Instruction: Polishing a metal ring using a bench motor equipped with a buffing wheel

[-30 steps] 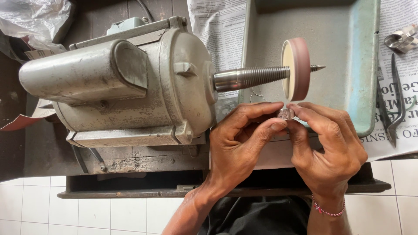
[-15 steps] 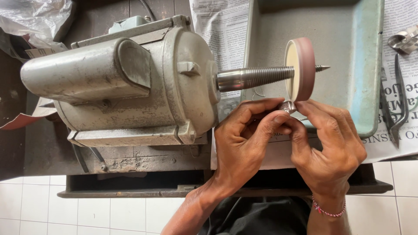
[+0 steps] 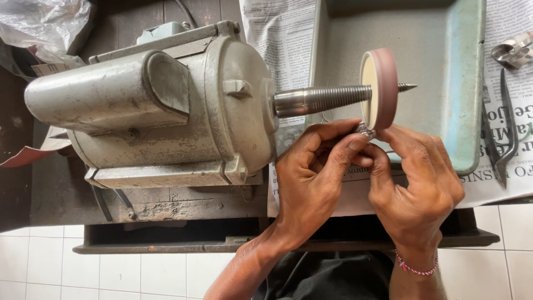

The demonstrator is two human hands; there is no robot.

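A grey bench motor (image 3: 161,105) lies across the bench, its threaded tapered spindle (image 3: 322,100) pointing right. A pink-rimmed polishing wheel (image 3: 380,89) sits on that spindle. My left hand (image 3: 311,178) and my right hand (image 3: 413,180) meet just under the wheel. Together their fingertips pinch a small silver metal piece (image 3: 365,131), pressed against the wheel's lower edge. Most of the piece is hidden by my fingers. A red thread bracelet (image 3: 415,269) circles my right wrist.
A pale green metal tray (image 3: 461,83) stands behind the wheel on sheets of newspaper (image 3: 283,39). Dark tweezers (image 3: 508,133) and a shiny metal item (image 3: 511,50) lie at the right. A crumpled plastic bag (image 3: 44,22) is at the top left. White tiles (image 3: 139,266) show below.
Both hands have held the small metal piece against the wheel's lower edge throughout, shifting only slightly. The view has drifted a little.
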